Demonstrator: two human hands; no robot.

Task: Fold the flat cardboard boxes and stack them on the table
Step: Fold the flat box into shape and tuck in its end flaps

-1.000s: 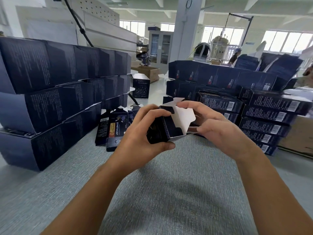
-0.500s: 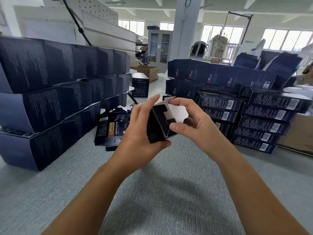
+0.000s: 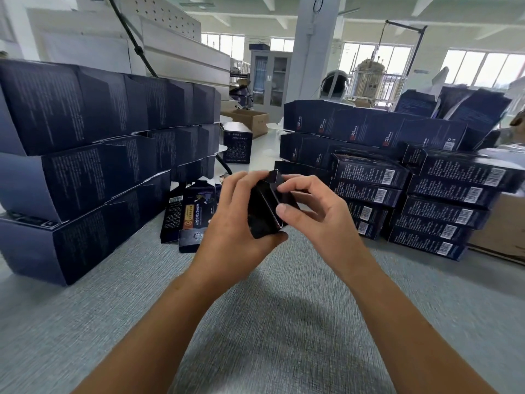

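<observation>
The grey desk [image 3: 284, 322] fills most of what I can see, and it is crowded at the far side. A left stack [image 3: 85, 166] of dark folded boxes stands three tiers high along one edge. A right stack [image 3: 426, 194], lower and wider, shows barcodes on its ends. Between them, near the left stack, a few flats [image 3: 187, 214] lie on the desk waiting their turn.

Above the desk, in front of the flats, the person holds one box [image 3: 267, 211] in the air, tilted, already opened into shape. The left hand [image 3: 233, 231] grips it, fingers curled over the top and thumb under the bottom edge. The right hand [image 3: 321, 220] is at the near end, forefinger and thumb pinching the end panel. The two hands are close together, both clamped on the box.

I judge the step to be closing an end flap. I cannot tell whether it is fully tucked. The next move calls for pushing that flap home while the left hand keeps the walls square, then setting the box on a stack.
</observation>
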